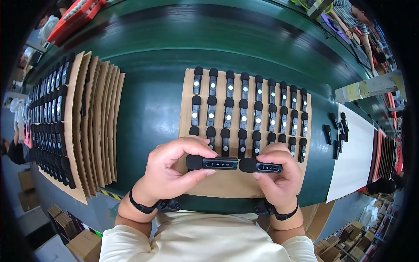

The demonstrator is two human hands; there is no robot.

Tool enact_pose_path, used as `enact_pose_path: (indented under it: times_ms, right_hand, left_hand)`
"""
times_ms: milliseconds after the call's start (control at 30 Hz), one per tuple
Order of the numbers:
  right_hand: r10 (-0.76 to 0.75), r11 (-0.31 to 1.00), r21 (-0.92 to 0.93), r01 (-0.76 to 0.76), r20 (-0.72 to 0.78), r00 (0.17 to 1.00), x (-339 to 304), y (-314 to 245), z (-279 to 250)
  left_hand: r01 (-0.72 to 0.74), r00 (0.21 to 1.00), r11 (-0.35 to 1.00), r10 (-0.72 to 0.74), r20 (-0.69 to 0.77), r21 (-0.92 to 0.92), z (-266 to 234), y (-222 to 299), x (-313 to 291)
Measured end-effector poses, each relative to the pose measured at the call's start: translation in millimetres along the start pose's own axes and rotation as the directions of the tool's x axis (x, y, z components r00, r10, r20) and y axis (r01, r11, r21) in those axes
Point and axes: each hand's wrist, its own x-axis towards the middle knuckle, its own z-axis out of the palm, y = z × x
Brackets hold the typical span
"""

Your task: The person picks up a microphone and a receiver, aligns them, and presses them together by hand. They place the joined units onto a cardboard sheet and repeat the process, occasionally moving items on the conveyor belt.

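My left hand [166, 168] pinches a small black wireless microphone [223, 163] between thumb and fingertips, its round foam cap toward my palm. Another such microphone [267, 167] is gripped by my right hand [283, 172], its foam cap pointing left, close to the first one's end. Both lie sideways, with a small panel facing up. Beneath them a cardboard sheet [227, 188] bears three rows of black microphones [243, 111], foam caps pointing away from me, most with a pale round dot. My hands hide part of the nearest row.
On the left stand stacked cardboard sheets [102, 131] with more microphones on top. Several loose microphones [328, 134] lie to the right, by a white sheet [349, 153]. A pale post [371, 88] rises at the right. At the far left is a red tray [78, 22]; a co-worker [349, 17] is far right.
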Motion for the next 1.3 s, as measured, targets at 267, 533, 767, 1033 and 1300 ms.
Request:
enact_pose_path:
  times_ms: [267, 533, 767, 1033, 1300]
  right_hand:
    - [-0.033, 0.999, -0.04, 0.034, 0.03, 0.999, 2, -1, -3]
    - [-0.057, 0.996, -0.068, 0.06, 0.045, 0.997, 3, -3, -4]
    - [-0.061, 0.996, -0.066, 0.063, 0.035, 0.998, 1, 0, -4]
    - [0.052, 0.976, 0.218, -0.015, -0.165, 0.985, -5, 0, 10]
    - [-0.064, 0.997, 0.043, 0.067, -0.065, 0.996, -4, -1, -1]
  left_hand:
    - [-0.048, 0.998, 0.999, 0.047, 0.029, 0.02, 2, 0, 2]
    - [-0.071, 0.996, 0.995, 0.068, 0.051, 0.064, 1, 0, 3]
    - [-0.058, 0.998, 0.993, 0.054, 0.04, 0.1, 4, 4, 4]
    - [-0.09, 0.996, 0.949, 0.083, 0.035, 0.301, 9, 10, 9]
    - [-0.155, 0.986, 0.924, 0.123, 0.111, 0.349, 6, 5, 11]
